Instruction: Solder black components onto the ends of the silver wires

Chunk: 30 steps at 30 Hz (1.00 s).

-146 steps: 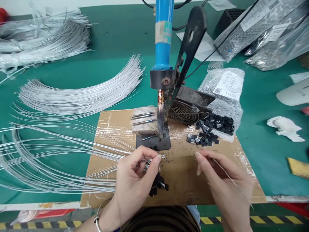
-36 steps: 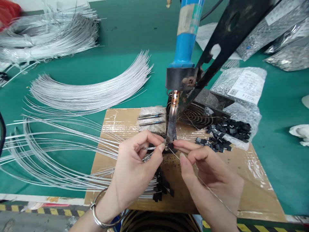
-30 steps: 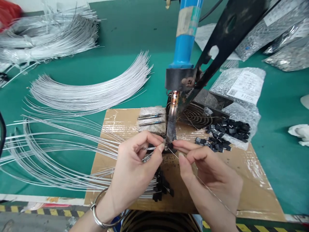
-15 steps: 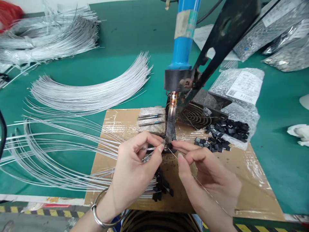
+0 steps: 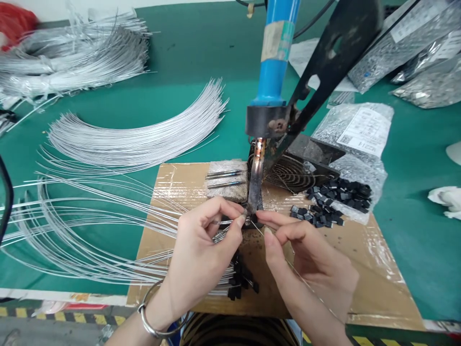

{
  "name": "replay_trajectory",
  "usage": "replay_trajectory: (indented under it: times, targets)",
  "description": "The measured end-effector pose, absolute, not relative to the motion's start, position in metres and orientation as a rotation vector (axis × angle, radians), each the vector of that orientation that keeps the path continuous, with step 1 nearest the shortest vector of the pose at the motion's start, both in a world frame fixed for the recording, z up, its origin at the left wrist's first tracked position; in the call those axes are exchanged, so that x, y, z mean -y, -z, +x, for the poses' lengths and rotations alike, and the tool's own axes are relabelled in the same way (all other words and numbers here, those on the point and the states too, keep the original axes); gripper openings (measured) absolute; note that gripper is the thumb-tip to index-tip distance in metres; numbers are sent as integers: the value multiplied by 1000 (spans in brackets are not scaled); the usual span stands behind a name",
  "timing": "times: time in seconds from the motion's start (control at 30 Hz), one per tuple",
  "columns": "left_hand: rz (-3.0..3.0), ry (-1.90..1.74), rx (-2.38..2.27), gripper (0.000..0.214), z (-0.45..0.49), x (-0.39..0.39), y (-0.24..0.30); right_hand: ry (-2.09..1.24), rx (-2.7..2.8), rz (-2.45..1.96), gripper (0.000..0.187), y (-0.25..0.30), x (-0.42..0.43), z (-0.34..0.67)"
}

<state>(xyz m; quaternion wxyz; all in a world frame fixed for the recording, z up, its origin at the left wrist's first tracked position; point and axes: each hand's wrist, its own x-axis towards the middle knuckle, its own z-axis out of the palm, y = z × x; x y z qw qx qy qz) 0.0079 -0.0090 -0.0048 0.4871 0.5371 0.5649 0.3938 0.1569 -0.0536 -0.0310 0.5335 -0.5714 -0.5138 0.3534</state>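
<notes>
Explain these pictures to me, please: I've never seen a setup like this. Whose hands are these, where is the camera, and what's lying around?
There is no robot: these are a person's own bare hands. Every picture comes from one camera worn on the head, looking forward and down.

The left hand pinches something small, too hidden to identify, beside the metal tip of a blue-handled tool held by a black arm. The right hand holds a thin strand leading toward that tip.

Underneath is a cardboard sheet on a green surface. A curved bundle of pale strands lies to the left; small black pieces lie to the right.
</notes>
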Motion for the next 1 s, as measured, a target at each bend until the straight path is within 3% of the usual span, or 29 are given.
replay_trajectory:
  times: [1.0]
  targets:
    - [1261,-927,-1401,12,9,8,4,-857,1218,-1379,17,28,53,156]
